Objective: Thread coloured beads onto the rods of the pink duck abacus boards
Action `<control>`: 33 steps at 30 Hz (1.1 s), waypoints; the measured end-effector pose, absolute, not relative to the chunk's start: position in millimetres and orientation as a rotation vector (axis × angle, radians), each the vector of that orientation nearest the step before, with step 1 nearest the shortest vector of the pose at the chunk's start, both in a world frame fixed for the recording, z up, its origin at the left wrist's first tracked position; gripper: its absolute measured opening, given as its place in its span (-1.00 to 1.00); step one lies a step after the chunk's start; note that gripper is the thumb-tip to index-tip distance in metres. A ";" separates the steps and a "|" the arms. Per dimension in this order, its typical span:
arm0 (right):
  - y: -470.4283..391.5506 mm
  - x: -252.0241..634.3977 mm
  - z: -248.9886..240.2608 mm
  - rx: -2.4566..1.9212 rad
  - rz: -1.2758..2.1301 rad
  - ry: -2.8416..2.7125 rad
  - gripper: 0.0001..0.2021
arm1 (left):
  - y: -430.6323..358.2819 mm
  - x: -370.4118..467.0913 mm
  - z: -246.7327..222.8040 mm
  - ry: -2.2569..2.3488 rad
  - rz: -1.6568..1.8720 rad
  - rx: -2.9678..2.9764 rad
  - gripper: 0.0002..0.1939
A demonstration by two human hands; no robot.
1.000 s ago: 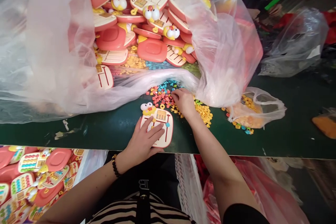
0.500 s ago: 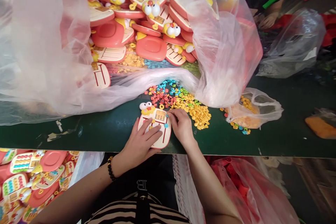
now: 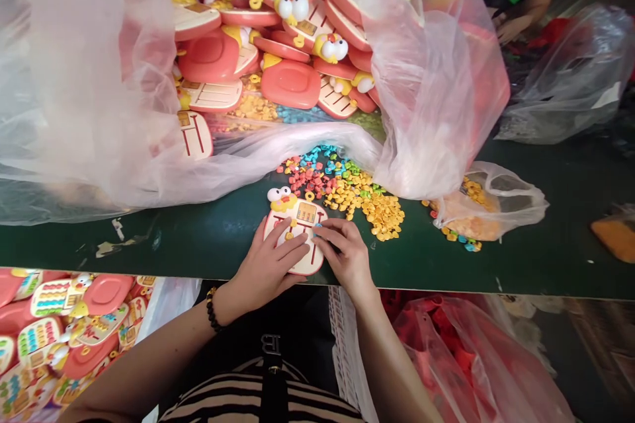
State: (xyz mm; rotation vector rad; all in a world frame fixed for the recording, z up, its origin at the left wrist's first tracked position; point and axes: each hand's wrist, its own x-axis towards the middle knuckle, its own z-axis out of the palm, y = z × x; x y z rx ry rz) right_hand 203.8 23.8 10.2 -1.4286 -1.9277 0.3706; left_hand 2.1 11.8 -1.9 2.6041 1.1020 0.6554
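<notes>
At the centre of the frame, near the front edge of the dark green table (image 3: 520, 258), lies a pink-rimmed toy phone (image 3: 296, 232) with a yellow, goggle-eyed bird head at its top. The left hand (image 3: 270, 263) lies flat and open on its lower left face, fingers spread, pinning it down rather than grasping it. The right hand (image 3: 347, 252) touches its right edge, fingertips (image 3: 322, 236) pinched together over a small blue piece (what exactly is held is too small to tell). Just above the toy spreads a heap of loose buttons (image 3: 347, 188) in red, blue, green and yellow. A clear plastic bag (image 3: 99, 79) fills the upper left and centre, holding more such toys. A belt buckle (image 3: 269, 344) at the bottom centre shows the letter B, inverted.
</notes>
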 end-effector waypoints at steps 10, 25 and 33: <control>38.0 186.8 6.5 -1.453 0.245 -1.926 -0.83 | 12.0 3.1 0.4 1.100 0.642 2.589 -0.58; 26.0 182.8 12.2 -1.514 0.303 -1.864 -0.87 | 11.7 3.1 0.1 1.110 0.651 2.541 -0.56; 25.0 181.9 18.9 -1.577 0.195 -1.734 -0.85 | 10.8 3.6 -1.3 1.134 0.673 2.522 -0.54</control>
